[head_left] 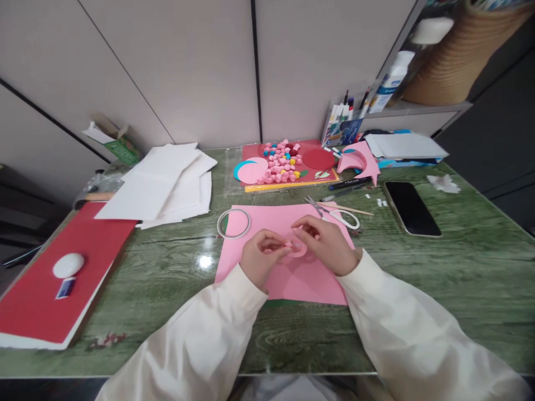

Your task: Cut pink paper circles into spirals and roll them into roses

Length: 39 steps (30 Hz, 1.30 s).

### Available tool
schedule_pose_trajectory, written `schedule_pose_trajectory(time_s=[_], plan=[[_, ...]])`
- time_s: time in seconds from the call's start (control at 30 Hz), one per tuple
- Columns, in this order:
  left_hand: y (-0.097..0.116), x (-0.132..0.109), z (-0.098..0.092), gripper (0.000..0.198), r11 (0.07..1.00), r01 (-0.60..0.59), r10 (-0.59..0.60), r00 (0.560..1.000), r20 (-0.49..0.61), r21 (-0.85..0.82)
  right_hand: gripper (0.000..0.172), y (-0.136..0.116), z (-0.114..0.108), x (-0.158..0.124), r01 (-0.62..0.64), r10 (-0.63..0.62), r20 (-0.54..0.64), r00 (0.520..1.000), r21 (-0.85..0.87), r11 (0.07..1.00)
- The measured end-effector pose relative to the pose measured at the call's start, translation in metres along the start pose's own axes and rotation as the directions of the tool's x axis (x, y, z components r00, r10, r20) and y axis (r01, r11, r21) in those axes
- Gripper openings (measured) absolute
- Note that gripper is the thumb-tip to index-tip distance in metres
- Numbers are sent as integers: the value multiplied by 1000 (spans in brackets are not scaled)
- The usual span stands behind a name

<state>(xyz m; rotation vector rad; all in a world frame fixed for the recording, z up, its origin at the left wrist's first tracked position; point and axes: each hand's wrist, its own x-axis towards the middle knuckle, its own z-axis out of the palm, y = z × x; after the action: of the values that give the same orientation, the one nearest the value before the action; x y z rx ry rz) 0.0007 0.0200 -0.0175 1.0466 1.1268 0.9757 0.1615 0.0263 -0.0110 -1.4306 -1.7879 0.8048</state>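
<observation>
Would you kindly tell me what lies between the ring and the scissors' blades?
Only bare pink paper lies between them, in the head view.

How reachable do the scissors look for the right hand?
Likely yes: the scissors lie just beyond the right hand, and nothing visible stands between them. The thin wooden stick close by seems only a minor nuisance.

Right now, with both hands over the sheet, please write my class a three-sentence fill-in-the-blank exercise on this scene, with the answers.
1. The left hand pinches a small piece coloured ____.
2. The scissors have ____ handles.
3. The phone lies to the ____ of the right hand.

Missing words: pink; white; right.
</observation>
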Motion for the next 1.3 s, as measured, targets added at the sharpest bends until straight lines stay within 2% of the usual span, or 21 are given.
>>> schedule_pose_trajectory(time_s=[0.03,0.1,0.2,0.3,0.4,0.5,0.6,0.9,1.03,1.17,1.3], plan=[[-1,1,-1,27,1000,-17,17,1000,3,-11,12,-3,-2,-1,61,-62,-18,998,-23,998],[-3,4,-3,27,998,-22,23,999,26,-51,12,-9,-4,-2,197,-197,18,980,-26,980],[-6,8,-6,31,985,53,-42,997,71,-163,16,-12,-3,-4,320,-316,95,944,-30,947],[-7,10,-9,34,954,137,-106,986,127,-268,17,-9,0,-4,350,-345,97,934,-41,936],[-6,11,-11,33,932,201,-137,966,218,-302,17,-8,1,-3,357,-352,106,930,-31,933],[-5,11,-12,31,932,220,-131,944,302,-287,18,-10,-1,-2,373,-365,156,918,-24,928],[-4,11,-12,30,933,218,-114,934,339,-285,16,-11,-2,-2,385,-375,173,910,-22,923],[-7,2,-3,30,887,206,-127,969,211,-413,11,-11,6,-7,336,-338,10,941,-133,932],[-11,1,-2,29,863,197,-127,976,179,-465,12,-12,8,-8,295,-299,-13,954,-124,947],[-10,3,-3,32,893,187,-135,979,152,-410,17,-12,5,-5,255,-254,35,967,-50,966],[-3,3,-3,33,945,98,-82,995,64,-312,13,-12,-1,-3,234,-235,22,972,36,972]])
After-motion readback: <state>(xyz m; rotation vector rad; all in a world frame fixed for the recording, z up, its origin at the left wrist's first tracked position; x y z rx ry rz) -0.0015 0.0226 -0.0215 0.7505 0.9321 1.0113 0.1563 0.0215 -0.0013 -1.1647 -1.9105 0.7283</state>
